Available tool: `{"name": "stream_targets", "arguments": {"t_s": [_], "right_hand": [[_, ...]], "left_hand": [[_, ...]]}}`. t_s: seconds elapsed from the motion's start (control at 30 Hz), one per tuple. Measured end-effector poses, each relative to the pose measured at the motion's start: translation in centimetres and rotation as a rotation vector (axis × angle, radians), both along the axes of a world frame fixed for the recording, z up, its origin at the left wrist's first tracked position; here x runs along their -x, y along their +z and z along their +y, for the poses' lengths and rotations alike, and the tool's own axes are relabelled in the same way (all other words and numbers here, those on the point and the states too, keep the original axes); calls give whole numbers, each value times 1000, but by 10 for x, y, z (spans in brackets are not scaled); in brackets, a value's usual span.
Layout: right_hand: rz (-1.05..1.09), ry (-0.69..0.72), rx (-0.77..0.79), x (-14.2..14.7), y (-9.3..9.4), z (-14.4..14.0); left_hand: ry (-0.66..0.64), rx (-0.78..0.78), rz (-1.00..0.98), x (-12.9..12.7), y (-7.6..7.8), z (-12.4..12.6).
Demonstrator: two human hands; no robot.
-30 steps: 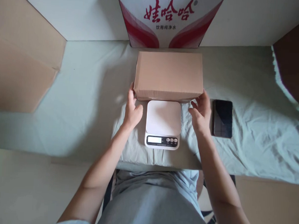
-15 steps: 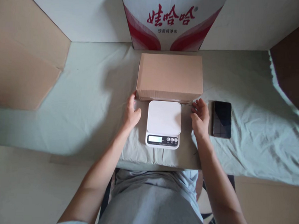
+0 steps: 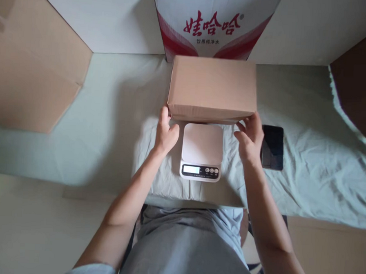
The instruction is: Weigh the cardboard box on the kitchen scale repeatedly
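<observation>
A brown cardboard box (image 3: 213,83) is raised off the cloth behind the scale, held between both hands. My left hand (image 3: 167,132) grips its lower left front corner, thumb pointing inward and fingertips partly hidden by the box. At the opposite front corner, my right hand (image 3: 250,136) holds the box, some fingers reaching under its edge. Between my wrists a white kitchen scale (image 3: 202,144) rests on the cloth with its display lit; the digits are too faint to read. The box is close above the scale's far edge.
A black smartphone (image 3: 272,148) lies just right of my right hand. Behind the box stands a white and red carton (image 3: 213,28) against the wall. A large cardboard panel (image 3: 42,72) is at the left, on the green cloth (image 3: 104,108) covering the table.
Both hands have closed on the box's front corners. The box has risen from the cloth and looks larger, its right side shifted slightly right. The scale has stayed in place.
</observation>
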State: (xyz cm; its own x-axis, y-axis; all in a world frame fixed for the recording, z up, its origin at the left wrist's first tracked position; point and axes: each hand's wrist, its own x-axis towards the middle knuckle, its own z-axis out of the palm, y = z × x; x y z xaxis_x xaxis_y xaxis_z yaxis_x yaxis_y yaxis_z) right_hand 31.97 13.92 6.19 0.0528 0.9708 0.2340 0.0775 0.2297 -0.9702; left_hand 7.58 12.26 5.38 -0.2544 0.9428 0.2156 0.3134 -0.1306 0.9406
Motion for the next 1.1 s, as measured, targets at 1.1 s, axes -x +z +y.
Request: {"name": "stream_targets", "arguments": {"t_s": [1.1], "right_hand": [[-11,-209,68,-9,-5,-132]], "left_hand": [[18,86,-48,-14,15,-137]]}}
